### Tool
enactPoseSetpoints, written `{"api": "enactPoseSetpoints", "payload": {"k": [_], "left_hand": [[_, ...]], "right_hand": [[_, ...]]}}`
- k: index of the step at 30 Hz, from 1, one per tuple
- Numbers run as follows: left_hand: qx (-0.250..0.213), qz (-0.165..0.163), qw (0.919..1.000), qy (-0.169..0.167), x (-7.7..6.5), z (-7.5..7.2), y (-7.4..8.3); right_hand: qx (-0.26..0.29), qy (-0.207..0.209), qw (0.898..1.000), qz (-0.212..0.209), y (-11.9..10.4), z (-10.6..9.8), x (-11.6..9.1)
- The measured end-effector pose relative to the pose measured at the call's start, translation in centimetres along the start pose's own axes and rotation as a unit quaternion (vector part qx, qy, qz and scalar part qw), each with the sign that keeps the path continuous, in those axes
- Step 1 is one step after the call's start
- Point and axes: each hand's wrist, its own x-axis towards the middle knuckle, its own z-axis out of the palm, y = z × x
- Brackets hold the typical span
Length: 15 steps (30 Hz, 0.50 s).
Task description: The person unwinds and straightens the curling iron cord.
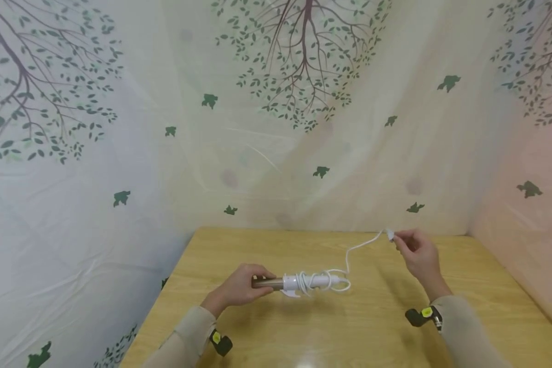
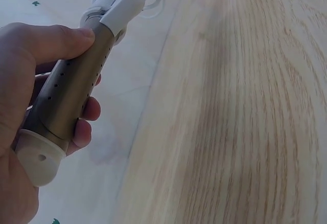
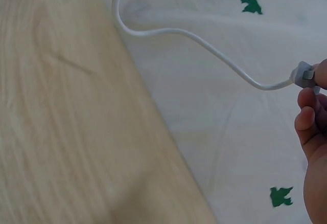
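Note:
My left hand (image 1: pixel 239 286) grips a curling iron by its bronze barrel (image 2: pixel 71 93), which is dotted with small holes and capped in white. The white handle (image 1: pixel 321 281) points right, held above the table, with loops of white cord (image 1: pixel 348 258) wound round it. From those loops a free length of cord rises to the right. At its end is a small pale plug (image 3: pixel 303 75), pinched between the thumb and fingers of my right hand (image 1: pixel 420 255). The left wrist view shows my thumb lying along the barrel and fingertips curled round its far side.
Below both hands is a light wooden table (image 1: pixel 368 327), its far edge meeting a hanging cloth (image 1: pixel 276 153) printed with trees and green birds. More of this cloth encloses the left and right sides. Each wrist wears a dark camera mount.

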Motion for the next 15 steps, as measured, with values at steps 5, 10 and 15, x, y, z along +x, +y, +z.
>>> {"api": "enactPoseSetpoints", "payload": {"k": [5,10,15], "left_hand": [[-0.004,0.013,0.9999,0.007,0.1,-0.1,0.0],[-0.004,0.026,0.9995,0.016,0.0,-0.2,0.1],[0.007,0.019,0.9996,0.022,0.0,-0.4,0.1]], "right_hand": [[-0.044,-0.039,0.998,0.024,1.8,0.3,-1.3],[-0.06,-0.078,0.994,0.041,3.0,0.5,-2.5],[-0.057,-0.105,0.992,0.053,3.5,0.5,-3.2]]}}
